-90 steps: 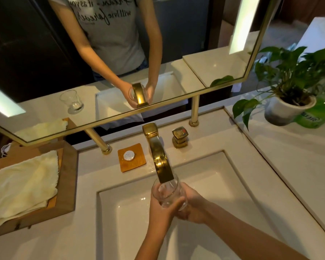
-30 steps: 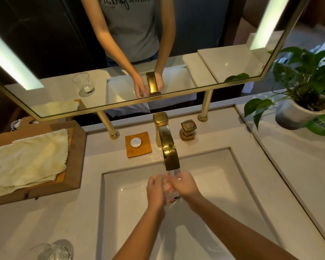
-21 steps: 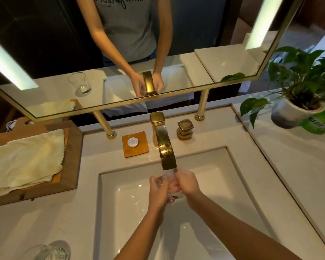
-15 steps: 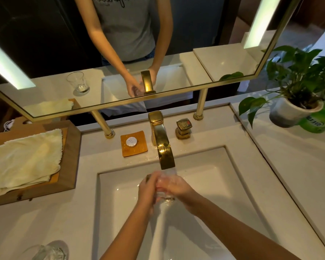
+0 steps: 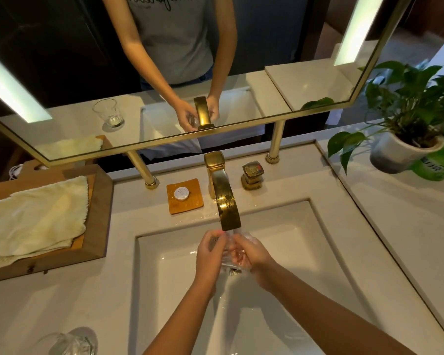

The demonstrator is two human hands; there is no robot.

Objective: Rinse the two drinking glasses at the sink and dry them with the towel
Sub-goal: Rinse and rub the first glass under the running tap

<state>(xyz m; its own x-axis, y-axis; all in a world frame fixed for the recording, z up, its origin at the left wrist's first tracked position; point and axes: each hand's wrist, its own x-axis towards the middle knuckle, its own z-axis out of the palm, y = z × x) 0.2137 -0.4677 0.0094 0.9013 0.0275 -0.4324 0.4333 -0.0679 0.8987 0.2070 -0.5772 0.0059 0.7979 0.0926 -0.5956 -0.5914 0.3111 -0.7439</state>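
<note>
Head | glass (image 5: pixel 232 254) between both hands under faucet (image 5: pixel 226 203) | left hand (image 5: pixel 209 254), right hand (image 5: pixel 251 254) gripping it

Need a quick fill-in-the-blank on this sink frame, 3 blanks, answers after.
1. Both hands hold the glass under the gold ____.
2. The towel lies on a wooden ____ left of the sink.
3. The second glass stands on the counter at the sink's ____ side.

Answers: faucet; tray; left
</note>
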